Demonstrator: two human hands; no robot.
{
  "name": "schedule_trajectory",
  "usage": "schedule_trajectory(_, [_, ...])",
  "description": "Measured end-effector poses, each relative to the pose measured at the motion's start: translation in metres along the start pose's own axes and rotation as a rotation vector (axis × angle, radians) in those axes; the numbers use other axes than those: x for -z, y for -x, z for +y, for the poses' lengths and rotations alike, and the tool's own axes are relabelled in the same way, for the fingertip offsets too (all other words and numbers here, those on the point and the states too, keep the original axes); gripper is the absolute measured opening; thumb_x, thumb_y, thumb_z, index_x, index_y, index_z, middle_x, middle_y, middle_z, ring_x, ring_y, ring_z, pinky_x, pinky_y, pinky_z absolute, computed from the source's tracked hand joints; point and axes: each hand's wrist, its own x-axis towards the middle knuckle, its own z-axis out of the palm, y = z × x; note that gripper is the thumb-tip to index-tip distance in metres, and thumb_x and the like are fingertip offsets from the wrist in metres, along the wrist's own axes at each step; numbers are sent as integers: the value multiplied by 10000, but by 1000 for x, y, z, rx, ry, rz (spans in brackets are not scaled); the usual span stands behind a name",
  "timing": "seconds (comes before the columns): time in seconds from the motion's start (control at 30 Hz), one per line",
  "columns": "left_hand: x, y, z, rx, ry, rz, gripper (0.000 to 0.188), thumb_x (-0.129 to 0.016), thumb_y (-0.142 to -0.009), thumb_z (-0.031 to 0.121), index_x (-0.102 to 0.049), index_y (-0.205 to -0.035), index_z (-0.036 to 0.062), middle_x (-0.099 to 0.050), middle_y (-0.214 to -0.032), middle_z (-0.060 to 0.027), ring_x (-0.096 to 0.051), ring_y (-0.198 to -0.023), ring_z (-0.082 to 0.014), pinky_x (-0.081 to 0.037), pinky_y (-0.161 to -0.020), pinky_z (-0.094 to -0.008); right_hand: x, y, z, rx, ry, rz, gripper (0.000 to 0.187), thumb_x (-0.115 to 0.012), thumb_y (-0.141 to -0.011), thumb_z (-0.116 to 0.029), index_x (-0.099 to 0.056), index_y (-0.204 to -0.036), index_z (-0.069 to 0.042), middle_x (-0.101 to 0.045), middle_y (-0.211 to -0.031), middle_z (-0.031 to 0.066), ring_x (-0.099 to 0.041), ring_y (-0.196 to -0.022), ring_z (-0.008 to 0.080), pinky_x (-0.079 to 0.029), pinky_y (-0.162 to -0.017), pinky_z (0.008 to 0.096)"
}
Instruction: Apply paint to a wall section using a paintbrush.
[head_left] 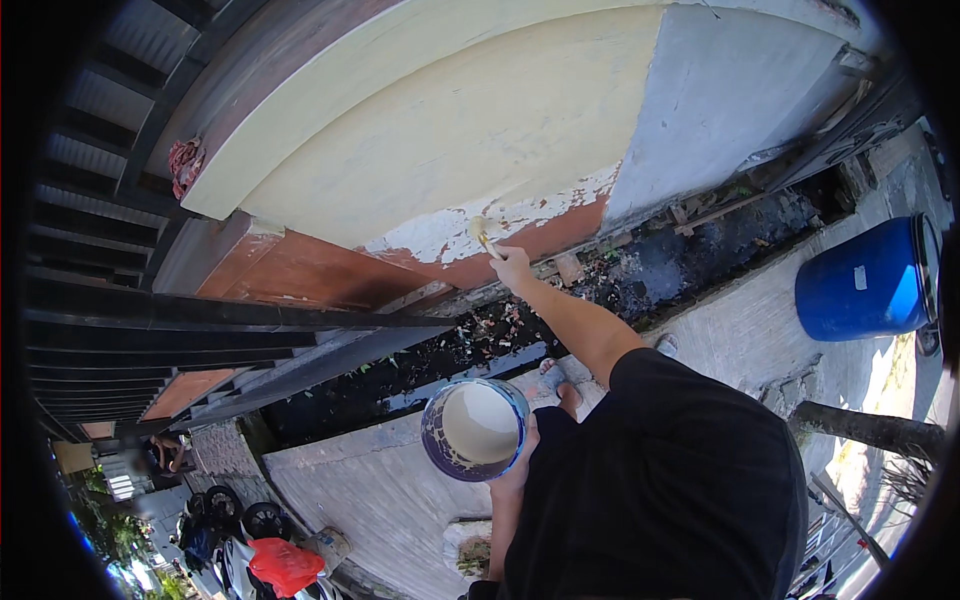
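Observation:
My right hand reaches out to the wall, fingers closed round the handle of a paintbrush. The bristles are against the wall, at a patch of flaking white above a reddish-brown band. Above that patch the wall is pale cream, with a grey-blue section to the right. Close to my body, my left hand grips the side of a round paint bucket. Off-white paint shows inside it, and dried paint marks its dark inner wall. The bucket hides some of the left fingers.
A dark drainage ditch with litter runs between the wall and the concrete path where my feet are. On the right lies a blue drum. Black metal railings stand left; parked motorbikes and a red plastic bag are lower left.

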Motion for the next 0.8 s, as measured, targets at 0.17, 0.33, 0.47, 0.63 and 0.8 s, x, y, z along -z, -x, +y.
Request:
schedule_trajectory(0.17, [-2, 7, 1, 105, -17, 35, 363, -854, -879, 104, -693, -1196, 35, -721, -1108, -45, -659, -1001, -159, -532, -926, -343, 75, -64, 7, 154, 281, -115, 414, -770, -844, -207, -769, -1258, -197, -755, -903, 197, -746, -804, 307, -561, -738, 391])
schedule_trajectory(0.33, [-2, 9, -4, 89, -11, 56, 317, -849, -886, 109, -705, -1157, 34, -725, -1054, -27, -660, -952, -143, -538, -892, -330, 201, -113, 7, 125, 373, 142, 432, -698, -868, -141, -749, -1298, -144, -728, -809, 188, -709, -722, 239, -526, -663, 375])
schedule_trajectory(0.47, [0, 10, 9, 77, 3, 20, 276, -825, -902, 89, -717, -1150, 35, -727, -1016, -13, -655, -941, -129, -531, -891, -319, 202, -110, 5, -54, 48, 509, 479, -713, -864, -92, -721, -1342, -95, -742, -856, 93, -647, -739, 141, -529, -709, 346])
schedule_trajectory(0.63, [7, 15, -7, 201, 13, 55, 717, -891, -807, 38, -517, -1416, -25, -655, -1307, -126, -645, -1184, -223, -533, -1017, -371, 30, -51, -46, -50, -72, 488, 574, -599, -848, -7, -652, -1417, -62, -725, -951, 225, -708, -807, 281, -536, -723, 401])
schedule_trajectory(0.8, [7, 17, -2, 196, 34, 75, 692, -894, -809, 43, -536, -1397, -27, -659, -1302, -124, -654, -1166, -226, -532, -1018, -370, -47, 22, -49, 88, 209, 196, 375, -602, -860, -67, -748, -1205, -53, -698, -841, 251, -694, -770, 375, -542, -724, 426])
